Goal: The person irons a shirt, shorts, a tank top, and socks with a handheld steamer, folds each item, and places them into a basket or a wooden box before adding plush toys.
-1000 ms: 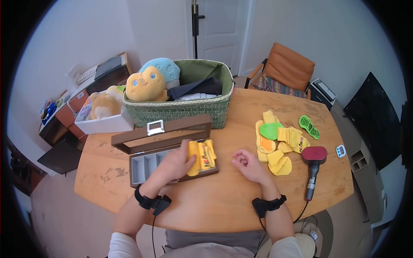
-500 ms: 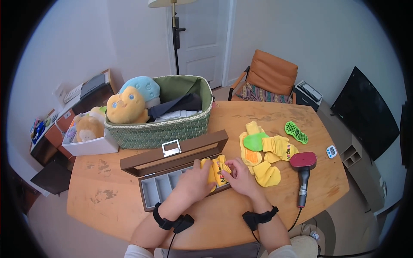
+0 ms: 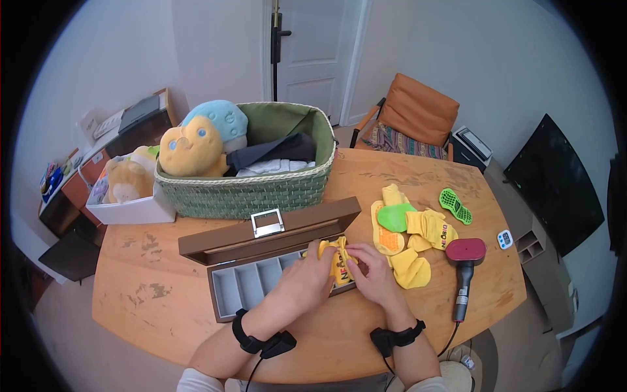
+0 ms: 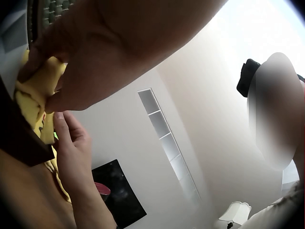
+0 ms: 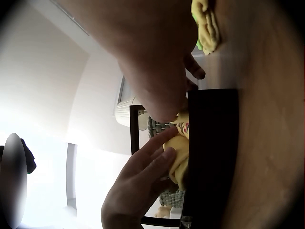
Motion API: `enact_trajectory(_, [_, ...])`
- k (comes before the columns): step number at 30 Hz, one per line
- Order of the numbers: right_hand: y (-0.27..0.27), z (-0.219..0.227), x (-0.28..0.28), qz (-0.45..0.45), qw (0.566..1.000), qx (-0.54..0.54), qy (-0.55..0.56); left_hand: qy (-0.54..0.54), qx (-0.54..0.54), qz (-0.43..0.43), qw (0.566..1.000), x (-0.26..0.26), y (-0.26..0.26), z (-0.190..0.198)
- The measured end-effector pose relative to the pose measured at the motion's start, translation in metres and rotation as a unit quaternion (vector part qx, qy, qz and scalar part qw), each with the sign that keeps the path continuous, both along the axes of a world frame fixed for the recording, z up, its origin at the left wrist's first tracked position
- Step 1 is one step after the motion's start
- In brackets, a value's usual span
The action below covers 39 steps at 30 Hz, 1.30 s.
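Note:
A brown box [image 3: 217, 295] with a windowed lid stands open, its grey compartments showing at the left. Folded yellow socks [image 3: 341, 266] with printed letters fill its right end. My left hand [image 3: 304, 287] pinches the yellow cloth, thumb and fingers around it; in the left wrist view the cloth [image 4: 47, 78] lies between them. From the right, my right hand [image 3: 375, 274] holds the sock's edge between thumb and fingers. More yellow socks [image 3: 410, 268] and a green sole [image 3: 455, 206] lie to the right on the table.
Behind the box stands a green woven basket [image 3: 245, 197] with plush toys and dark cloth. A white box [image 3: 134, 212] with a plush toy is at its left. On the right lie a red-headed handheld device [image 3: 465, 251] with a cable and a small timer [image 3: 504, 239].
My right hand has come from the table to the socks in the box and taken hold of the cloth. My left hand has stayed on them. The head view has shifted.

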State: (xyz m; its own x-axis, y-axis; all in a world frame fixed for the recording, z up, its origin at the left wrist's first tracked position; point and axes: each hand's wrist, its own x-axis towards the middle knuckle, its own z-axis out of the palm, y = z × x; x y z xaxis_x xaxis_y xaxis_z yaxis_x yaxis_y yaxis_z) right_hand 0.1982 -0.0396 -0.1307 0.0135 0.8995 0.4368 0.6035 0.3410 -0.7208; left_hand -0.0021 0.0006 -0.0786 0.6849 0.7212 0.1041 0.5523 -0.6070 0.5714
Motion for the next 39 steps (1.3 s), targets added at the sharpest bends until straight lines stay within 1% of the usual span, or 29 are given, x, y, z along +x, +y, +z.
enact_trajectory(2, [0.0,0.002,-0.001,0.0,1.0,-0.001,0.007,0.037,0.043,0.034,0.998,-0.001,-0.003,0.009])
enact_trajectory(3, [0.0,0.004,-0.002,-0.002,1.0,-0.002,0.015,0.035,0.042,0.033,0.998,-0.001,-0.002,0.007])
enact_trajectory(5, [-0.002,0.009,-0.002,-0.005,1.0,-0.01,0.01,-0.001,0.093,0.067,0.993,-0.005,0.002,0.0])
enact_trajectory(6, [-0.002,0.011,-0.003,-0.008,1.0,-0.019,0.007,-0.001,0.093,0.066,0.993,-0.006,0.004,0.002])
enact_trajectory(8, [-0.003,0.014,-0.004,-0.009,1.0,-0.026,0.012,0.08,0.073,0.071,0.992,-0.007,0.009,0.007])
enact_trajectory(9, [-0.004,0.015,-0.004,-0.009,0.999,-0.035,0.016,0.082,0.072,0.07,0.992,-0.008,0.01,0.005])
enact_trajectory(11, [-0.003,0.015,-0.004,-0.01,0.999,-0.028,0.023,0.113,0.124,0.047,0.985,-0.007,0.014,-0.004])
enact_trajectory(12, [-0.003,0.013,-0.005,-0.008,0.999,-0.021,0.027,0.115,0.121,0.044,0.985,-0.005,0.017,-0.01])
enact_trajectory(14, [-0.003,0.011,-0.004,-0.01,0.999,-0.021,0.025,0.111,0.092,0.071,0.987,-0.003,0.024,-0.015])
enact_trajectory(15, [-0.002,0.011,-0.004,-0.011,1.0,-0.016,0.021,0.111,0.093,0.07,0.987,-0.003,0.025,-0.014])
enact_trajectory(17, [-0.003,0.011,-0.005,-0.013,0.999,-0.019,0.027,0.064,0.075,0.056,0.994,-0.004,0.024,-0.01])
enact_trajectory(19, [-0.002,0.011,-0.006,-0.014,0.999,-0.024,0.033,0.048,0.069,0.051,0.995,-0.008,0.026,-0.01])
enact_trajectory(21, [-0.002,0.011,-0.006,-0.015,0.999,-0.004,0.041,0.034,0.062,0.043,0.997,-0.009,0.026,-0.002])
enact_trajectory(23, [-0.003,0.011,-0.007,-0.021,0.999,-0.021,0.043,0.165,-0.011,0.045,0.985,-0.007,0.026,0.015])
enact_trajectory(24, [-0.003,0.012,-0.007,-0.022,0.998,-0.037,0.044,0.163,-0.012,0.048,0.985,-0.01,0.027,0.013])
enact_trajectory(25, [0.0,0.011,-0.006,-0.018,0.998,-0.036,0.042,0.12,0.052,0.019,0.991,-0.014,0.029,0.007])
enact_trajectory(26, [0.003,0.008,-0.003,-0.013,0.999,0.03,-0.026,0.077,0.116,-0.012,0.99,-0.017,0.03,0.005])
enact_trajectory(27, [0.003,0.005,-0.002,-0.01,0.991,0.095,-0.092,0.077,0.115,-0.012,0.99,-0.016,0.029,0.006])
enact_trajectory(29, [0.001,0.004,-0.004,-0.009,0.993,0.073,-0.093,0.042,0.079,-0.061,0.994,-0.012,0.026,0.01])
enact_trajectory(31, [-0.002,0.002,-0.005,-0.01,0.994,0.05,-0.095,0.046,0.087,-0.063,0.993,-0.007,0.022,0.005])
enact_trajectory(33, [-0.002,0.001,-0.006,-0.014,0.986,0.056,-0.155,0.051,0.096,-0.066,0.992,-0.002,0.018,-0.002])
enact_trajectory(34, [-0.003,0.002,-0.009,-0.017,0.987,0.056,-0.153,0.071,0.137,-0.049,0.987,-0.002,0.017,-0.007])
enact_trajectory(35, [-0.004,0.005,-0.014,-0.028,0.982,0.059,-0.176,0.092,0.178,-0.033,0.979,-0.001,0.015,-0.011])
enact_trajectory(36, [-0.006,0.006,-0.016,-0.039,0.977,0.062,-0.198,0.095,0.18,-0.037,0.978,0.001,0.012,-0.013])
enact_trajectory(37, [-0.006,0.007,-0.015,-0.043,0.978,0.063,-0.195,0.104,0.184,-0.026,0.977,0.004,0.01,-0.013])
enact_trajectory(39, [-0.005,0.009,-0.014,-0.043,0.99,0.054,-0.125,0.114,0.186,-0.015,0.976,0.004,0.008,-0.012])
